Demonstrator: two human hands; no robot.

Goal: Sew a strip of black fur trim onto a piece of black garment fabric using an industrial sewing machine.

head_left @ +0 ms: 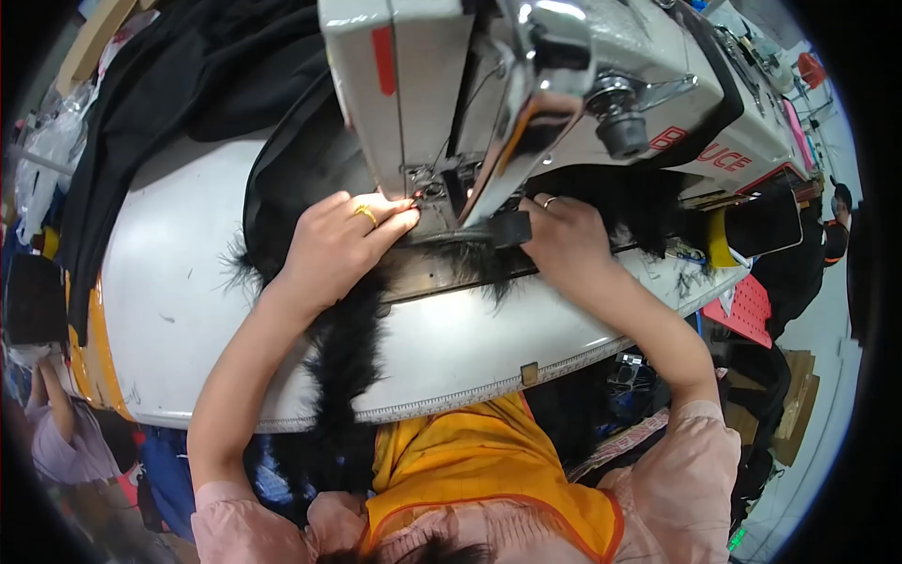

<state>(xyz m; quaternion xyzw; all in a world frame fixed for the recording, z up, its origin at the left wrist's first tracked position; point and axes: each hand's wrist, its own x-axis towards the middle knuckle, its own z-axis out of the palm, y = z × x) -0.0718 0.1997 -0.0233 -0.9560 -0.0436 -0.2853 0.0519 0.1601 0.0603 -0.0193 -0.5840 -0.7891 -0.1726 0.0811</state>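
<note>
Close to the needle area of a white sewing machine (648,89), my left hand (338,242) pinches the edge of black fabric (305,174), thumb and forefinger together. A yellow ring sits on one of its fingers. My right hand (571,242) is on the other side of the presser foot, its fingers bent in against black fabric; a dark block on the machine partly covers their tips. Fluffy black feathery trim (346,352) hangs below my left hand over the table's front edge. More of the black fluff (648,207) lies beyond my right hand.
The white sewing table (178,282) has a measuring tape along its curved front edge. A large heap of black cloth (197,70) covers its far left. A pink perforated board (742,310) is at the right. Another person's arm (56,399) shows at the far left.
</note>
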